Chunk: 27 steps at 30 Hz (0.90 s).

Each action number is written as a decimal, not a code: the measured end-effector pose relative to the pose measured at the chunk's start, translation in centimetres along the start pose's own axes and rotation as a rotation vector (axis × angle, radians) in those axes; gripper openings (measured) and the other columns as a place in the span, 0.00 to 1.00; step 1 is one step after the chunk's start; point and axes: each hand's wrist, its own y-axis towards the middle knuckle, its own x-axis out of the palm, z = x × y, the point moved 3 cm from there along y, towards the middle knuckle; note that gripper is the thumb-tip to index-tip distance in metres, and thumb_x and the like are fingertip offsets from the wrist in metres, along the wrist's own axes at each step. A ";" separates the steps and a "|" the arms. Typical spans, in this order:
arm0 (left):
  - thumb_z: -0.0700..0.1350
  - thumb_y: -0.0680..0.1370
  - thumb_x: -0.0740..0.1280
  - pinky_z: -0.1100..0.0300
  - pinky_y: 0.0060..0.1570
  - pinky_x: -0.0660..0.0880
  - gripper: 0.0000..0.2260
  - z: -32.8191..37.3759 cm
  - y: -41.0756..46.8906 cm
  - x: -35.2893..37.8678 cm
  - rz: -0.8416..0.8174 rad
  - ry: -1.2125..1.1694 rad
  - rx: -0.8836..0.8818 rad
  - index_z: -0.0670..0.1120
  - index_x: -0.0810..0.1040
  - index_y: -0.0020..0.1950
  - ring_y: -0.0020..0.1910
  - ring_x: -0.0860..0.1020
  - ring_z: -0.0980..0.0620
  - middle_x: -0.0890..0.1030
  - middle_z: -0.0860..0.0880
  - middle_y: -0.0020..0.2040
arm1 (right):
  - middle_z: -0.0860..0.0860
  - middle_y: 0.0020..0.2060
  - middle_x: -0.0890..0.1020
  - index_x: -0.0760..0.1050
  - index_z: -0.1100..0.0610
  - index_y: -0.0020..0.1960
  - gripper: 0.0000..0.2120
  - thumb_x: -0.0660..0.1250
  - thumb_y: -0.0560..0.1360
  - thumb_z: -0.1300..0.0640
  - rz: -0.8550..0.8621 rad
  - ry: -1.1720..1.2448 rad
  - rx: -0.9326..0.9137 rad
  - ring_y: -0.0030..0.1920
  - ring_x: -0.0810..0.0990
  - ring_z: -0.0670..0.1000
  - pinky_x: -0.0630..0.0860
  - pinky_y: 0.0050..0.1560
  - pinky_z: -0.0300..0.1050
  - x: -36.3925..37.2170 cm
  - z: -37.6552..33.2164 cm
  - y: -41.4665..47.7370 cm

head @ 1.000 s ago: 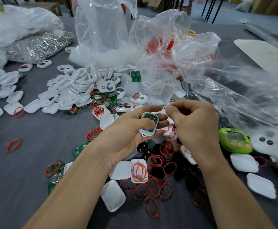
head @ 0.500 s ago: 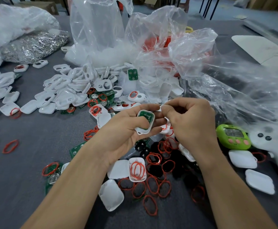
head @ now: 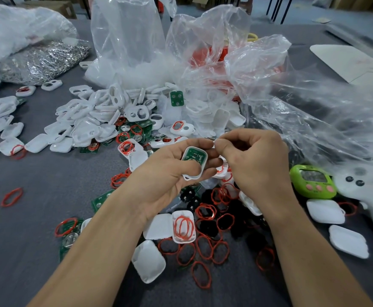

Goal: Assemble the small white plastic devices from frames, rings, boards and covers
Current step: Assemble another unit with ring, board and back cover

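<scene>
The left hand [head: 170,173] cradles a frame [head: 194,166], board [head: 193,155] upward, so the pinched-shut right hand [head: 254,162] can work its top edge.

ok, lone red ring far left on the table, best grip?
Red ring lies flat and alone on the bare grey table. Come straight down from above and pinch one long side of the thin loop; it looks too thin to catch from the side.

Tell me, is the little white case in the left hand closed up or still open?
Open: the white case in the left hand shows its bare green board, no cover.
</scene>
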 end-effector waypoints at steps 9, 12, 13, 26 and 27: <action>0.19 0.75 0.56 0.58 0.46 0.83 0.22 0.1 -0.1 0.1 0.054 0.003 0.022 0.40 0.82 0.52 0.48 0.86 0.46 0.85 0.42 0.48 | 0.41 0.31 0.84 0.85 0.46 0.39 0.07 0.75 0.75 0.54 0.030 0.078 0.084 0.31 0.81 0.40 0.72 0.31 0.30 -0.4 0.8 0.3; 0.24 0.77 0.58 0.57 0.45 0.83 0.16 0.3 -0.1 0.1 0.098 -0.032 -0.003 0.39 0.82 0.52 0.49 0.86 0.46 0.86 0.42 0.47 | 0.40 0.32 0.85 0.85 0.45 0.39 0.06 0.76 0.74 0.52 0.059 0.073 0.117 0.35 0.83 0.41 0.76 0.37 0.34 -0.8 1.4 0.7; 0.25 0.78 0.58 0.56 0.44 0.84 0.16 0.4 -0.2 0.1 0.105 -0.051 -0.010 0.39 0.82 0.52 0.49 0.86 0.45 0.86 0.41 0.48 | 0.40 0.32 0.85 0.85 0.45 0.39 0.05 0.76 0.74 0.52 0.067 0.076 0.129 0.36 0.83 0.41 0.77 0.38 0.35 -0.9 1.6 0.7; 0.27 0.78 0.58 0.55 0.42 0.83 0.15 0.6 -0.1 -0.1 0.174 -0.156 0.011 0.38 0.82 0.53 0.49 0.86 0.43 0.86 0.38 0.50 | 0.41 0.33 0.85 0.86 0.45 0.41 0.05 0.74 0.75 0.50 0.097 0.187 0.191 0.32 0.82 0.41 0.79 0.40 0.45 -0.6 1.8 0.6; 0.27 0.78 0.58 0.56 0.41 0.83 0.14 0.6 -0.1 -0.1 0.178 -0.160 0.011 0.38 0.81 0.54 0.48 0.86 0.43 0.86 0.38 0.49 | 0.41 0.34 0.86 0.86 0.45 0.41 0.04 0.74 0.74 0.49 0.126 0.182 0.201 0.34 0.83 0.41 0.81 0.42 0.46 -0.9 2.1 0.8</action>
